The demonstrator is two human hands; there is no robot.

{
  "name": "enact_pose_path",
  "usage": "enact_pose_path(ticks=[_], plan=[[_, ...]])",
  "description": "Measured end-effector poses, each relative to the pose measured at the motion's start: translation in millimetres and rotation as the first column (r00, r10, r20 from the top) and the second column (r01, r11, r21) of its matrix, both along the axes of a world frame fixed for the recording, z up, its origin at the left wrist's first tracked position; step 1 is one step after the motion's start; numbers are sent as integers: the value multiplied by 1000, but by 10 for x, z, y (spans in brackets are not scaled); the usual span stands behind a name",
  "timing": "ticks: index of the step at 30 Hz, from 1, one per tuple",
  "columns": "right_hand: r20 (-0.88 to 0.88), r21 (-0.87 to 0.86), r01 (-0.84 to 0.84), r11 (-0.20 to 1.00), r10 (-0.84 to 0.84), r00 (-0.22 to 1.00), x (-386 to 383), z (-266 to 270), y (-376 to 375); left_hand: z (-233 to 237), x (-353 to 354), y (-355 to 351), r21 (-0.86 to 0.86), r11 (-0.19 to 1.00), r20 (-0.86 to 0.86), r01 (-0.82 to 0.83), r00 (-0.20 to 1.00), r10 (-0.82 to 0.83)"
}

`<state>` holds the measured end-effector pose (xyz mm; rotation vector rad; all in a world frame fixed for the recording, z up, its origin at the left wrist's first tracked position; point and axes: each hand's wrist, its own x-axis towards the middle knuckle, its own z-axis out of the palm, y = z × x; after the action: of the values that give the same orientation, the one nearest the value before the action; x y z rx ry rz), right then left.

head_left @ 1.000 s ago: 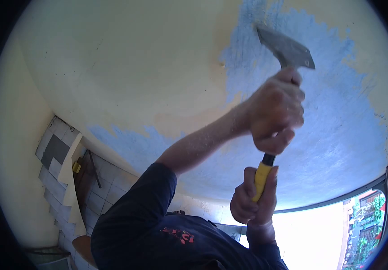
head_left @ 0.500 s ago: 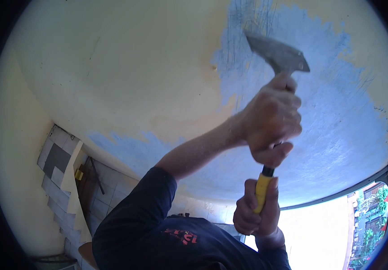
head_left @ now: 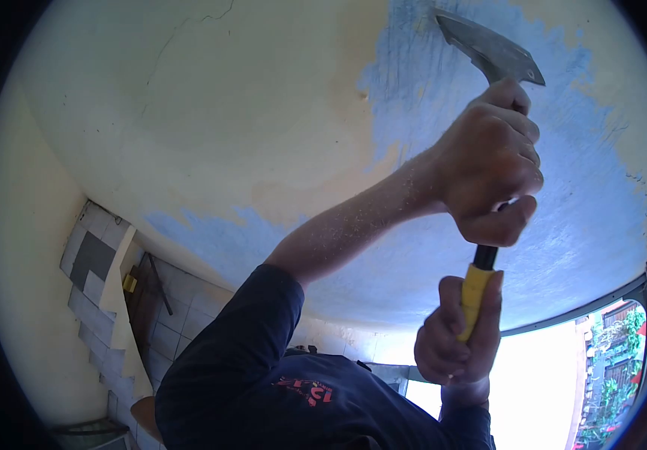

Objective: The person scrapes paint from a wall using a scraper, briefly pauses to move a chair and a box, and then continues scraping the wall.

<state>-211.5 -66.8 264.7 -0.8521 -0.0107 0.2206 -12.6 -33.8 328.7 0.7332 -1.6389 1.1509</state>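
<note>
My left hand [head_left: 492, 161] is wrapped around the upper shaft of a scraper [head_left: 492, 52], close below its grey metal head. Lower down, my right hand [head_left: 458, 330] grips the yellow handle [head_left: 475, 296], with a bit of black shaft showing between the two hands. The tool's tip overlaps a scratched blue patch [head_left: 406, 67] on the cream ceiling [head_left: 263, 97]. Pale specks dot my left forearm.
Tiled stairs [head_left: 98, 315] rise at the left, beside a tiled wall [head_left: 177, 315] with a dark bar against it. A bright opening [head_left: 537, 382] at the lower right shows green plants [head_left: 616, 375] outside. A thin crack [head_left: 166, 49] runs across the ceiling.
Both hands and the scraper have moved to the right in the view. The left hand and metal head are also higher. Both grips stay closed.
</note>
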Motion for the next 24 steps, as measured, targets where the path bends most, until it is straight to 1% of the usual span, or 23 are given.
enact_pose_path(ticks=[1,3,4,5,7,8,9,11,12,13,15,17,19,20,21,23,24], plan=[[7,18,2,1000,-2,1000,-25,11,1,-39,-15,-23,-1,1000,2,-5,1000,5],[-2,46,1,999,0,1000,-101,-110,-7,-168,-80,-64,82,994,-14,-77,997,78],[-12,71,1,998,0,1000,-99,-136,-30,-183,-72,-39,90,996,-24,-6,1000,9],[-7,62,-3,998,4,1000,-52,-108,-42,-130,-38,-44,81,997,-18,-10,1000,12],[51,-40,27,999,-25,998,3,-51,-31,-38,-3,-51,49,999,4,-24,1000,24],[29,10,8,1000,-8,1000,-9,0,-29,19,-7,-44,-12,999,14,53,999,-52],[29,14,8,1000,-8,1000,-22,-8,-40,-15,-18,-53,-8,999,13,53,999,-53],[-6,3,2,1000,-2,1000,-65,-43,-55,-83,-58,-62,62,996,-5,-57,998,58],[-6,21,-13,1000,13,1000,-72,-71,-65,-68,-48,-81,53,997,9,-60,998,59],[3,13,-16,1000,16,1000,-31,-59,-94,-59,-40,-97,34,998,-7,-45,999,45],[24,-66,11,998,-10,1000,20,-22,-88,-76,-43,-93,29,999,-57,-22,998,23],[27,-70,6,998,-4,1000,3,-7,-98,16,-7,-40,3,1000,-2,25,1000,-25],[6,-31,-33,999,33,999,-31,-100,-129,-139,-44,-58,24,1000,-8,15,1000,-15],[-25,-1,-51,999,51,998,-72,-229,-155,-273,-66,-79,34,999,-4,-6,1000,6],[-73,16,-46,999,47,996,-126,-373,-151,-420,-88,-97,39,999,1,-31,1000,31],[-114,29,-21,999,24,993,-226,-691,-124,-803,-179,-117,142,990,-66,-9,998,19],[-131,-12,17,1000,-18,991,-260,-779,-77,-893,-199,-96,135,991,-72,-10,997,20]])
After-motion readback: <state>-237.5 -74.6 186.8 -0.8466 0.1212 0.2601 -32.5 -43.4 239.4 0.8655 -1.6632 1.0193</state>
